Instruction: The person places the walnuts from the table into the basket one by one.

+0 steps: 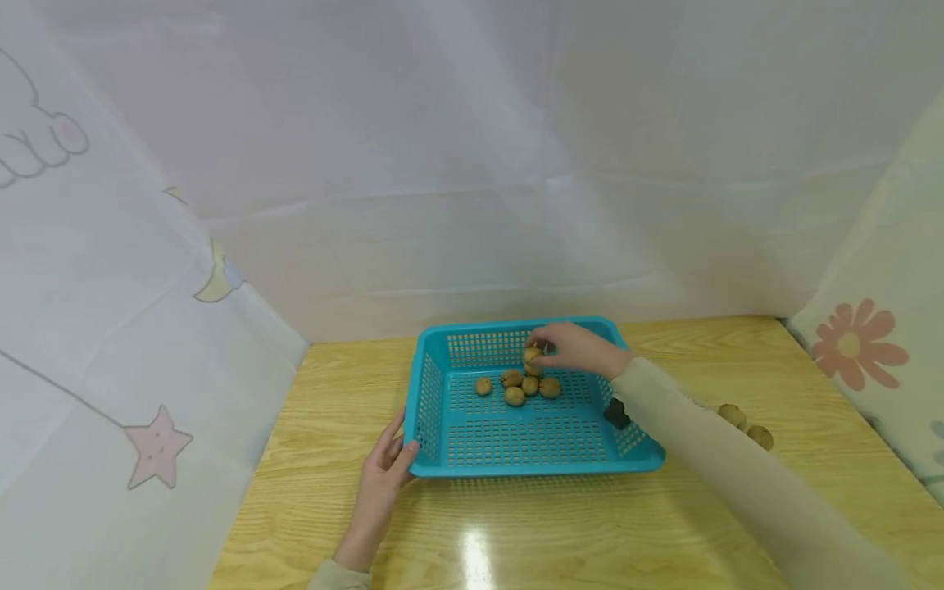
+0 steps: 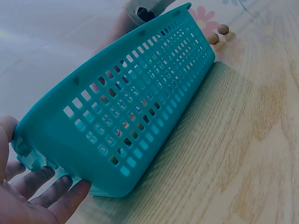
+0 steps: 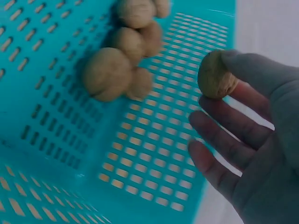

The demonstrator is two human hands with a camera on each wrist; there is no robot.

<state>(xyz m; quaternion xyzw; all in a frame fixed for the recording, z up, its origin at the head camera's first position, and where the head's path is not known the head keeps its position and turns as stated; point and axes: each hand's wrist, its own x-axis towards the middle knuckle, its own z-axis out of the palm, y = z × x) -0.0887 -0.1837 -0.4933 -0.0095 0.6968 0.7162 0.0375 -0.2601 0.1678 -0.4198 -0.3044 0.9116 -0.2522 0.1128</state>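
A blue plastic basket (image 1: 531,470) with slotted walls sits on the wooden table. My left hand (image 1: 379,471) grips its near left corner, thumb over the rim and fingers against the outside of the wall (image 2: 51,130). Inside the basket, toward the back, my right hand (image 1: 574,347) pinches a walnut (image 3: 212,77) between thumb and fingers, above the basket floor. Several other walnuts (image 3: 107,74) lie grouped on the floor of the basket, with one walnut (image 1: 483,386) a little apart on the left.
Two more walnuts (image 1: 732,415) lie on the table (image 1: 332,426), right of the basket beside my right sleeve (image 1: 708,442). A pale cloth (image 1: 472,164) hangs behind the table, and patterned cloth (image 1: 158,447) hangs at the sides.
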